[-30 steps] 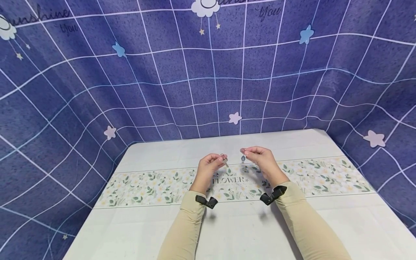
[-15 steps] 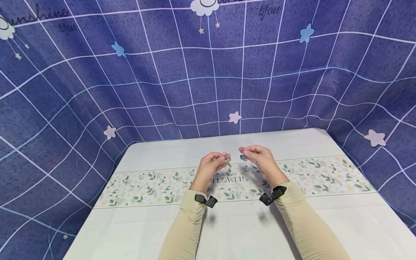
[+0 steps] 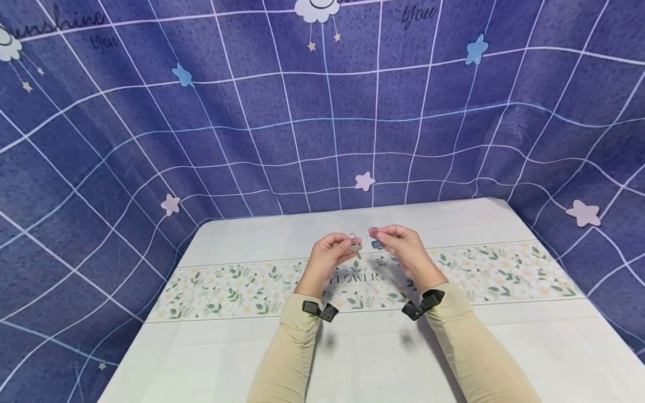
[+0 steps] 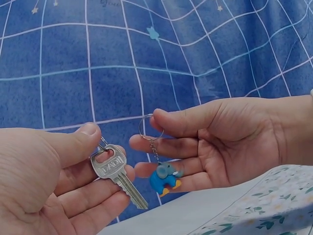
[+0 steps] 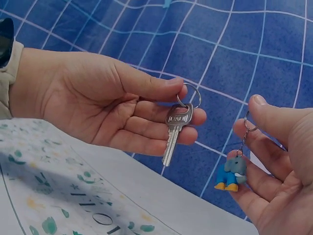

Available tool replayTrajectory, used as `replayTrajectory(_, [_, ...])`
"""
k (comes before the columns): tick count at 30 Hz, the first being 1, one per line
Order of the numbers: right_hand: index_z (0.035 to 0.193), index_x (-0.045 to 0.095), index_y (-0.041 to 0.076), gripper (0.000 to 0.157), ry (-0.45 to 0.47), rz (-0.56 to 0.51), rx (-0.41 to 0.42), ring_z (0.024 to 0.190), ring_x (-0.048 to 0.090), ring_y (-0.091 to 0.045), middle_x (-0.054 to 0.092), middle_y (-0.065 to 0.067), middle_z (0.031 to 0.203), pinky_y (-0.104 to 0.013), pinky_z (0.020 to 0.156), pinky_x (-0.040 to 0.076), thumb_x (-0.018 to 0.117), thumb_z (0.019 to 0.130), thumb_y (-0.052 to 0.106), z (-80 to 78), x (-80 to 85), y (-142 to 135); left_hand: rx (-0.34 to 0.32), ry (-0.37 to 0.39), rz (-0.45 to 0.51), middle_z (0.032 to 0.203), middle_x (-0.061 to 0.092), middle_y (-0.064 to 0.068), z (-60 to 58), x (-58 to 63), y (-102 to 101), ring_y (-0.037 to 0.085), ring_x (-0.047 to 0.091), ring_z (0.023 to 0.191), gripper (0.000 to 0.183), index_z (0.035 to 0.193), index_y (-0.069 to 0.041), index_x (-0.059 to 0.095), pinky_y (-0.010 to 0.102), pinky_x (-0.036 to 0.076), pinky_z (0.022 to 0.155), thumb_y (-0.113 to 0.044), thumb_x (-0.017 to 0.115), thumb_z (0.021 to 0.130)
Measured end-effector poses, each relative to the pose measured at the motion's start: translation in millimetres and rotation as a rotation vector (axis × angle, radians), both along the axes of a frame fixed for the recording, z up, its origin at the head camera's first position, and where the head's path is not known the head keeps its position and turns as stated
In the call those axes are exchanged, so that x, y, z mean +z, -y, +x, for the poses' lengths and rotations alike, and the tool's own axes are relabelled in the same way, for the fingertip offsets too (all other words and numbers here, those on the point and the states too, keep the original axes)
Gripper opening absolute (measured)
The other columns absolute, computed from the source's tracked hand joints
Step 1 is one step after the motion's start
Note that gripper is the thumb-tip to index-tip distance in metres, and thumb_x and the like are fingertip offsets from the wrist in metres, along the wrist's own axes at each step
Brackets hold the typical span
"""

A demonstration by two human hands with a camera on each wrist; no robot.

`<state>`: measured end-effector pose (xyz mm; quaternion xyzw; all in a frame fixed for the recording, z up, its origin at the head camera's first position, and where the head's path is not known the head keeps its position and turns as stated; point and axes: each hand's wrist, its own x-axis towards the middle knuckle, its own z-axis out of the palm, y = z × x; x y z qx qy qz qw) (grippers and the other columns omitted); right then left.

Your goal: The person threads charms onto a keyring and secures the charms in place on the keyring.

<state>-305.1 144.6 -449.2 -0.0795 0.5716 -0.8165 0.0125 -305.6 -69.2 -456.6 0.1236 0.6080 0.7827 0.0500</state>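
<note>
Holding a key [image 5: 178, 120], floral-banded white table [image 3: 370, 352], blue gridded curtain [image 3: 312, 140]

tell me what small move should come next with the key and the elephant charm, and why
Probably ease the right hand toward the left hand until the rings meet: the left pinches the key ring bearing the key, the right pinches the charm ring bearing the elephant charm, and the rings are apart.

Below centre in the head view, the key [image 3: 357, 249] is too small to read. The left hand [image 4: 58, 171] is cut off at its wrist view's left edge, the right hand [image 5: 291, 178] at its view's right.
</note>
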Motion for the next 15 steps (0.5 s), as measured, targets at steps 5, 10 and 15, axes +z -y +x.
replayTrajectory(5, [0.089,0.071,0.013,0.016,-0.002,-0.038,0.014,0.104,0.071,-0.011,0.077,0.003,0.101,-0.024,0.098,0.053,0.066,0.096,0.0,0.2,0.4,1.3,-0.023,-0.003,0.001,0.105,0.076,0.009,1.3,1.9,-0.5,0.017,0.073,0.097,0.005,0.096,-0.007,0.066,0.035,0.059,0.091,-0.007,0.063,0.1])
replayTrajectory(10, [0.088,0.072,0.015,0.019,0.005,-0.067,0.036,0.104,0.071,-0.012,0.077,0.003,0.101,-0.024,0.097,0.054,0.065,0.097,0.0,0.9,-0.4,1.7,-0.056,0.003,0.001,0.105,0.076,0.008,0.8,1.2,-0.3,0.018,0.073,0.096,0.008,0.095,-0.012,0.066,0.036,0.059,0.091,-0.008,0.061,0.101])
replayTrajectory(15, [0.087,0.072,0.015,0.02,0.025,-0.081,0.033,0.104,0.071,-0.012,0.077,0.003,0.101,-0.024,0.097,0.054,0.065,0.097,-0.001,2.8,-0.4,2.5,-0.084,0.015,-0.009,0.101,0.077,0.004,0.7,1.1,-0.6,0.016,0.073,0.092,0.009,0.095,-0.013,0.066,0.038,0.059,0.091,-0.009,0.061,0.102])
